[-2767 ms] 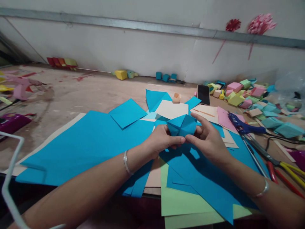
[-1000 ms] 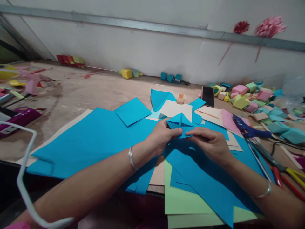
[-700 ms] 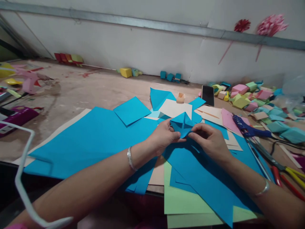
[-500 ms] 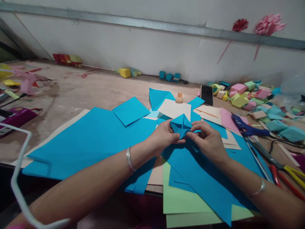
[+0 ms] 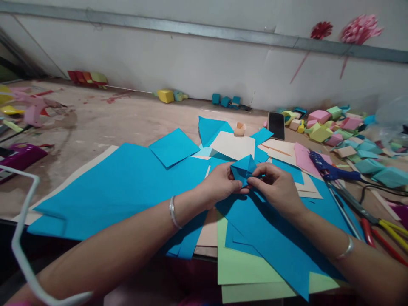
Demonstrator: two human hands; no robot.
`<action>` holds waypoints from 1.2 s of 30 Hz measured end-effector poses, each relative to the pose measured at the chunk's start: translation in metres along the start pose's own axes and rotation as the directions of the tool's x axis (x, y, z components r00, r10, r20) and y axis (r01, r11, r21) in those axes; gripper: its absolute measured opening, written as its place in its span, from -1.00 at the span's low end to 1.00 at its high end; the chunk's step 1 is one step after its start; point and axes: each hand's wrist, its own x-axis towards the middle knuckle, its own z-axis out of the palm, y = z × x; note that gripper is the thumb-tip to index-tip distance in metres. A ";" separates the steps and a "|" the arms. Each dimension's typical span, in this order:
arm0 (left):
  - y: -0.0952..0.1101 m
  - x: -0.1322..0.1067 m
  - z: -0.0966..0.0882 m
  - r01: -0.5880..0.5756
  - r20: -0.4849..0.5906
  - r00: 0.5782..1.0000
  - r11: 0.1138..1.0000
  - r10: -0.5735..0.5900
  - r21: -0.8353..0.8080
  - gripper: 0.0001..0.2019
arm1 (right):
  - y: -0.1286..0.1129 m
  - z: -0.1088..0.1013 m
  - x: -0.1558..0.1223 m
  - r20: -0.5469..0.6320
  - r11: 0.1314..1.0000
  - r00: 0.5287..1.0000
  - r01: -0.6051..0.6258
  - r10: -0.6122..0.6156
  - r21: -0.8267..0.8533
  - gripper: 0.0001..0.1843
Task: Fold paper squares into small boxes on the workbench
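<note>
Between both hands is a small piece of folded blue paper (image 5: 244, 168), its flaps meeting in the middle. My left hand (image 5: 221, 182) grips its left and lower edge, thumb in front and fingers behind. With thumb and forefinger, my right hand (image 5: 276, 187) pinches a flap on the right side. Both hands hover over large blue sheets (image 5: 127, 187) spread on the table. A square blue sheet (image 5: 174, 148) lies to the left of the hands, and a cream sheet (image 5: 234, 144) lies just beyond them.
To the right are a blue glue gun (image 5: 333, 168), scissors (image 5: 357, 204) and a heap of folded paper boxes (image 5: 347, 127). A phone (image 5: 276, 125) lies at the back. On the left are a pink glue gun (image 5: 35, 108) and a purple device (image 5: 24, 159). Green sheets (image 5: 245, 267) overhang the front edge.
My right hand has moved slightly left and pressed a flap inward. The folded blue paper looks narrower and more three-dimensional; my left hand keeps its hold.
</note>
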 end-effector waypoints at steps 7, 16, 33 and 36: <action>-0.004 0.000 -0.001 -0.023 -0.067 0.997 0.993 0.031 0.117 -0.90 | -0.001 0.001 0.000 0.018 0.998 1.000 0.025 -0.024 -0.064 -0.88; -0.005 0.001 0.001 0.026 -0.100 0.995 0.997 -0.018 0.078 -0.87 | 0.004 0.001 0.000 0.062 0.998 0.996 -0.058 0.060 -0.027 -0.82; 0.003 -0.004 0.005 0.104 -0.103 0.990 0.987 -0.091 0.125 -0.85 | -0.003 -0.006 0.005 0.138 0.970 0.974 -0.198 0.179 0.140 -0.31; 0.003 -0.004 0.005 0.098 -0.116 0.990 0.983 -0.080 0.155 -0.81 | -0.005 -0.008 0.006 0.181 0.953 0.961 -0.242 0.210 0.182 -0.32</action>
